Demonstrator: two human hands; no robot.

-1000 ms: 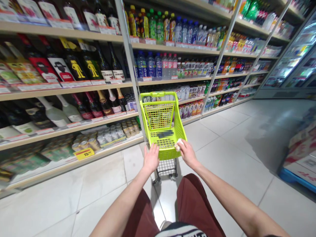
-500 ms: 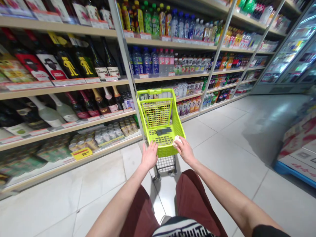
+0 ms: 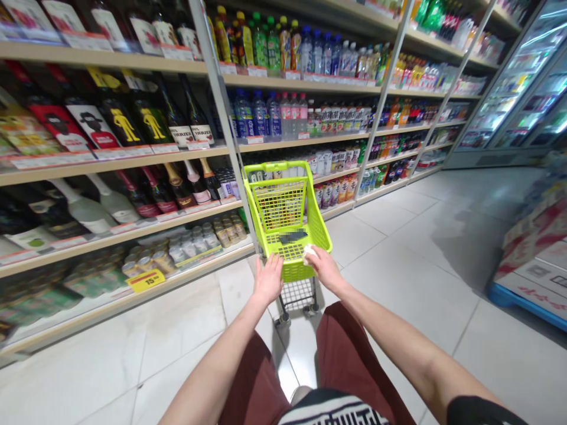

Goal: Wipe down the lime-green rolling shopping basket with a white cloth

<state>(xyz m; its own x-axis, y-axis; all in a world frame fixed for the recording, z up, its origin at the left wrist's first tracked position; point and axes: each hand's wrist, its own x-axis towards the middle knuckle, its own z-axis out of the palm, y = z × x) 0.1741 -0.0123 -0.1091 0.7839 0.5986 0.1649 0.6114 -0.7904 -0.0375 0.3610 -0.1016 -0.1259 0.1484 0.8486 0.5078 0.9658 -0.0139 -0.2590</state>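
Note:
A bright green shopping cart (image 3: 325, 236) stands in front of me beside the shelves. A dark flat object (image 3: 293, 236), partly blurred, lies in its basket. My left hand (image 3: 268, 278) rests at the near left corner of the basket, its fingers spread and nothing in them. At the near right part of the rim, my right hand (image 3: 325, 267) is closed on a crumpled white cloth or tissue (image 3: 309, 254), which touches the basket edge.
Shelves (image 3: 177, 154) with bottles and cans run along the left and ahead. Glass-door coolers (image 3: 505, 100) stand at the far right. Boxes on a blue pallet (image 3: 516, 298) are at the right. My knees are just below the cart.
My right hand has moved slightly left along the near rim with the white cloth or tissue. My left hand has stayed at its corner. The view has shifted slightly.

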